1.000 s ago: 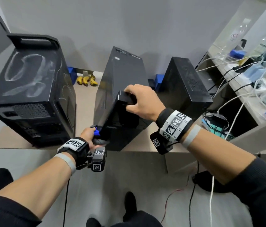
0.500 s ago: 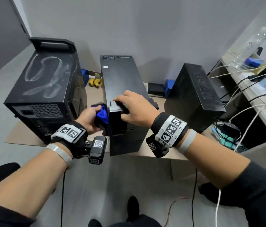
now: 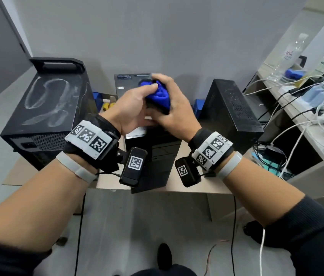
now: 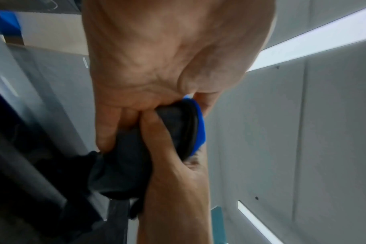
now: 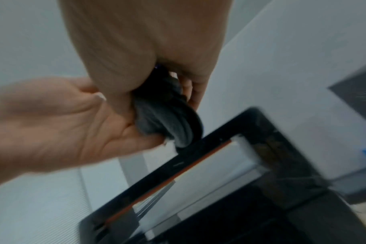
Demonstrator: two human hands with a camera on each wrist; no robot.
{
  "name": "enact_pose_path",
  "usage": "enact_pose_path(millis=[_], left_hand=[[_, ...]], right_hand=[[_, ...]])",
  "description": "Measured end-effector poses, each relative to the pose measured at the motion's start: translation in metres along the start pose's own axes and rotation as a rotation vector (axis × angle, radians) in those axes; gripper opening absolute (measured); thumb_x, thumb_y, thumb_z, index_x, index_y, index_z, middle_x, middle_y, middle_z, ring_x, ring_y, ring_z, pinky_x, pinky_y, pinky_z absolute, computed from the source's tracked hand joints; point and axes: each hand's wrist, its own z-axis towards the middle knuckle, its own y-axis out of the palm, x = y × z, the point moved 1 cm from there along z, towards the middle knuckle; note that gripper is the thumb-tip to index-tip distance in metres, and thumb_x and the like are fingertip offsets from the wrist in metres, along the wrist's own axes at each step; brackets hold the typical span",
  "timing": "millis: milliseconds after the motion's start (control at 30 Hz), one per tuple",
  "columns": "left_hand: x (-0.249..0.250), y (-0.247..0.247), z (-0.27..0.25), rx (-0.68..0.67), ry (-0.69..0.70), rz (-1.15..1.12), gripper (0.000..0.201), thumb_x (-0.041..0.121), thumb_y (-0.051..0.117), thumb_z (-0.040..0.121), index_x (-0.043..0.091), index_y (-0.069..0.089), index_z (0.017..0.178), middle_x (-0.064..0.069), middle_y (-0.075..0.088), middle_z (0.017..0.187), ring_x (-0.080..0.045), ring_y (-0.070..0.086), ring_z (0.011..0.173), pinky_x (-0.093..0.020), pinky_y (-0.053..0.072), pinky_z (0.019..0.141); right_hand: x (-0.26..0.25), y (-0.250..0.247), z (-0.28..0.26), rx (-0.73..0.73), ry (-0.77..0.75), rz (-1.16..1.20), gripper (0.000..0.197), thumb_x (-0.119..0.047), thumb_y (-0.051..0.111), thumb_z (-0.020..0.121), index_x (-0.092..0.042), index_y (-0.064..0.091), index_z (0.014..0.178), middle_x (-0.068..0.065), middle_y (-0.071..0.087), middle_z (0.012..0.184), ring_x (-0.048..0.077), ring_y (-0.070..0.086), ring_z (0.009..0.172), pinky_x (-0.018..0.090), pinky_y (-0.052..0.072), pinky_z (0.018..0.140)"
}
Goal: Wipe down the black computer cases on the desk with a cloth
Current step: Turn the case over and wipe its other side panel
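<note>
Both hands are bunched up on the blue cloth (image 3: 160, 96) right now: the left hand (image 3: 131, 108) has its thumb and fingers pinching one side of the wad, and the right hand (image 3: 174, 108) is curled round the other side, so the cloth is squeezed between the two, held up in the air over the top of the middle computer case (image 3: 149, 148). From the left wrist camera the cloth (image 4: 186, 128) looks mostly dark grey with just a blue edge showing, fingers (image 4: 157, 132) wrapped tight on it; the right wrist view is blurry but shows the same wad (image 5: 167, 118) above the case's top edge (image 5: 230, 156). I can't tell if the cloth actually touches the case, it looks just above it. Further out, the bigger case on the left (image 3: 47, 114) has whitish smear loops on its top panel, and the smaller case on the right (image 3: 231, 110) has a dusty vented side. All three stand on the low desk (image 3: 197, 186). Behind them, against the wall, there are some yellow bananas (image 3: 108, 106). Far right is a shelf (image 3: 306, 124) cluttered with white cables, plastic bottles (image 3: 290, 56) and blue bits.
</note>
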Motion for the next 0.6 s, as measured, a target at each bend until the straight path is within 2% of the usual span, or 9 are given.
enact_pose_path(millis=[33, 100, 200, 300, 367, 433, 500, 567, 600], left_hand=[[-0.003, 0.002, 0.001, 0.006, -0.030, 0.109, 0.040, 0.041, 0.039, 0.104, 0.016, 0.062, 0.124, -0.004, 0.073, 0.109, -0.022, 0.068, 0.099, -0.039, 0.051, 0.089], [-0.009, 0.000, 0.004, 0.100, -0.008, 0.339, 0.043, 0.047, 0.042, 0.103, 0.015, 0.066, 0.119, -0.006, 0.074, 0.111, -0.020, 0.067, 0.102, -0.037, 0.046, 0.094], [-0.018, 0.006, 0.012, 0.240, 0.168, 0.767, 0.035, 0.049, 0.057, 0.096, 0.020, 0.069, 0.113, -0.001, 0.071, 0.108, -0.018, 0.063, 0.100, -0.031, 0.046, 0.088], [-0.035, 0.021, 0.020, 0.179, 0.034, 1.182, 0.054, 0.063, 0.065, 0.084, 0.024, 0.062, 0.121, 0.002, 0.066, 0.116, -0.020, 0.061, 0.108, -0.033, 0.047, 0.093], [-0.046, 0.027, 0.026, 0.190, -0.027, 1.357, 0.061, 0.073, 0.063, 0.078, 0.024, 0.060, 0.114, 0.002, 0.065, 0.112, -0.022, 0.061, 0.104, -0.035, 0.048, 0.089], [-0.052, 0.029, 0.032, 0.253, -0.027, 1.419, 0.068, 0.082, 0.059, 0.073, 0.019, 0.063, 0.097, 0.002, 0.068, 0.097, -0.024, 0.063, 0.092, -0.036, 0.049, 0.079], [-0.055, 0.029, 0.036, 0.312, -0.020, 1.375, 0.074, 0.087, 0.060, 0.066, 0.014, 0.062, 0.079, 0.002, 0.067, 0.079, -0.023, 0.064, 0.080, -0.035, 0.049, 0.070], [-0.057, 0.031, 0.036, 0.351, -0.012, 1.325, 0.073, 0.087, 0.064, 0.062, 0.015, 0.056, 0.067, 0.003, 0.062, 0.069, -0.022, 0.063, 0.074, -0.033, 0.044, 0.064], [-0.057, 0.031, 0.036, 0.365, -0.014, 1.309, 0.071, 0.086, 0.065, 0.061, 0.016, 0.059, 0.068, 0.005, 0.063, 0.071, -0.021, 0.063, 0.076, -0.033, 0.046, 0.066]], right_hand=[[0.007, -0.007, -0.003, 0.067, 0.044, -0.026, 0.060, -0.008, 0.074, 0.076, -0.010, 0.051, 0.132, 0.004, 0.060, 0.123, 0.015, 0.060, 0.109, 0.035, 0.048, 0.099], [0.027, -0.025, -0.012, 0.198, 0.155, -0.073, 0.046, -0.003, 0.068, 0.077, -0.013, 0.056, 0.120, 0.000, 0.064, 0.107, 0.011, 0.060, 0.089, 0.023, 0.048, 0.083], [0.067, -0.048, -0.037, 0.309, 0.498, -0.053, 0.040, -0.009, 0.064, 0.081, -0.018, 0.055, 0.118, 0.001, 0.064, 0.103, 0.013, 0.059, 0.087, 0.015, 0.042, 0.076], [0.128, -0.047, -0.082, 0.180, 0.867, -0.071, 0.041, -0.034, 0.063, 0.077, -0.018, 0.061, 0.115, -0.002, 0.065, 0.104, 0.016, 0.062, 0.098, 0.020, 0.042, 0.077], [0.172, -0.035, -0.118, 0.056, 0.991, -0.066, 0.047, -0.045, 0.059, 0.065, -0.018, 0.064, 0.103, 0.000, 0.070, 0.098, 0.023, 0.068, 0.097, 0.030, 0.053, 0.074], [0.200, -0.017, -0.154, -0.052, 1.057, -0.032, 0.036, -0.041, 0.057, 0.061, -0.019, 0.065, 0.087, 0.006, 0.074, 0.089, 0.030, 0.071, 0.089, 0.037, 0.059, 0.071], [0.205, 0.001, -0.185, -0.145, 1.149, 0.063, 0.026, -0.035, 0.056, 0.061, -0.020, 0.066, 0.079, 0.011, 0.075, 0.089, 0.038, 0.072, 0.085, 0.041, 0.057, 0.064], [0.192, 0.012, -0.204, -0.183, 1.230, 0.193, 0.016, -0.027, 0.056, 0.071, -0.019, 0.066, 0.080, 0.015, 0.074, 0.094, 0.038, 0.072, 0.086, 0.042, 0.058, 0.063], [0.193, 0.018, -0.212, -0.197, 1.276, 0.221, 0.015, -0.025, 0.057, 0.076, -0.018, 0.066, 0.085, 0.016, 0.072, 0.096, 0.035, 0.071, 0.081, 0.039, 0.059, 0.056]])
